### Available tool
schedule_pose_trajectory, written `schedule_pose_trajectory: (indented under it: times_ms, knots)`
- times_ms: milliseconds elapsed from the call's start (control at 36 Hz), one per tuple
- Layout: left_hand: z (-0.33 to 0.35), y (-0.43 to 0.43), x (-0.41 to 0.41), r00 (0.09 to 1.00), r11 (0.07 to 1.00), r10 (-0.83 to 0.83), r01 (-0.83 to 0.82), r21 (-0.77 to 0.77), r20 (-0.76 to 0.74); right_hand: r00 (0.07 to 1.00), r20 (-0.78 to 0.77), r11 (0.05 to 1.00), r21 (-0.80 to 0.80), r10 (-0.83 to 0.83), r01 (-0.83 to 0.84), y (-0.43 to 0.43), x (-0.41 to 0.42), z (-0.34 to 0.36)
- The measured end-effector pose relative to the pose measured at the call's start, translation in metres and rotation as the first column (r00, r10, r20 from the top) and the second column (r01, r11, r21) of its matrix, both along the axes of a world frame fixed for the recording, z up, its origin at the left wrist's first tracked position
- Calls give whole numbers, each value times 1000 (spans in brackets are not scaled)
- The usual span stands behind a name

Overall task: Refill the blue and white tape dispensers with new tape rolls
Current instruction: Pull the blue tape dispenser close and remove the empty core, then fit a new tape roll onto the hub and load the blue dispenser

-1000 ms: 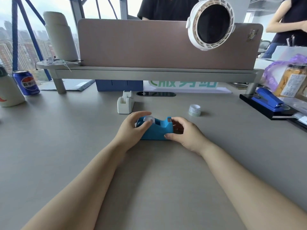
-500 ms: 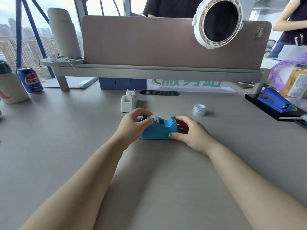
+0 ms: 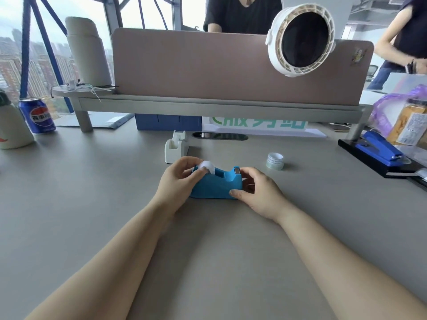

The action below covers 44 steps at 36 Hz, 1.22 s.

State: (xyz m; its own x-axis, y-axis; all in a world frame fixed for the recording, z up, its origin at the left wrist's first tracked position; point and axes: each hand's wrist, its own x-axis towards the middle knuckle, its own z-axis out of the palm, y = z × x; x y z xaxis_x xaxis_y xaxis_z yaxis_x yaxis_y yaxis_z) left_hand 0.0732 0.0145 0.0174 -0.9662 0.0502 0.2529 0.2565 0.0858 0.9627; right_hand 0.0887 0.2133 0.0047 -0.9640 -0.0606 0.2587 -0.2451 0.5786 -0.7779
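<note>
Head-worn camera looks forward and down, close over the desk [image 3: 92,204].

office | desk partition [image 3: 231,65] | stapler [image 3: 379,146] | high-rise window view [image 3: 13,54]

A blue plastic tape dispenser [image 3: 217,184] stood upright on the grey tabletop [image 3: 80,204], its cutter end to the right and a small white tape roll [image 3: 208,166] showing at the top of its left end. A white plastic tape dispenser [image 3: 175,147] stood just behind it. A clear tape roll [image 3: 275,160] lay flat to the right, apart from both.
</note>
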Motion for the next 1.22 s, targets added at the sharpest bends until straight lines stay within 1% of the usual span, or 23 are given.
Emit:
schedule_pose_trajectory:
  times_ms: [111,194,278,361,472,556,583,639,694,778,889,1028,1111,1222]
  knots:
    - [-2,5,-3,990,993,112,-108,44,-85,999,-25,998,55,-40,41,-1,-10,-4]
    - [-1,5,-3,963,978,208,-208,17,-172,999,-6,999,-1,-40,40,2,-9,-6]
    - [4,8,7,929,957,286,-287,31,-236,999,28,997,-70,-26,28,5,-6,-6]
    - [6,18,24,925,967,248,-254,17,-289,997,62,984,-171,-40,50,12,0,-4]
    - [-2,42,44,960,990,124,-135,-26,-252,996,77,952,-302,-35,56,31,11,-3]
    - [-6,63,50,977,995,14,-34,-91,-211,997,74,950,-309,-31,52,52,23,-2]
    - [-6,70,50,983,996,-18,1,-91,-184,997,69,952,-302,-31,50,61,27,-2]
    - [-6,85,49,993,998,-58,55,-37,-98,997,56,943,-326,-54,69,76,33,0]
    - [-4,100,45,998,998,-63,63,-10,-31,996,47,910,-406,-71,84,87,36,2]
    - [-5,116,36,997,997,-76,76,-3,7,997,53,869,-489,-49,69,91,36,4]
    - [-10,118,30,994,993,-112,112,-40,10,999,41,875,-484,-9,27,87,34,3]
    - [-12,117,27,991,991,-136,136,-12,9,1000,-19,890,-455,22,-28,79,33,3]
    - [-11,117,26,992,992,-125,125,-11,9,999,-42,884,-467,6,-25,76,33,4]
    - [-10,117,27,993,993,-120,120,-20,7,1000,-26,877,-480,12,-23,77,33,4]
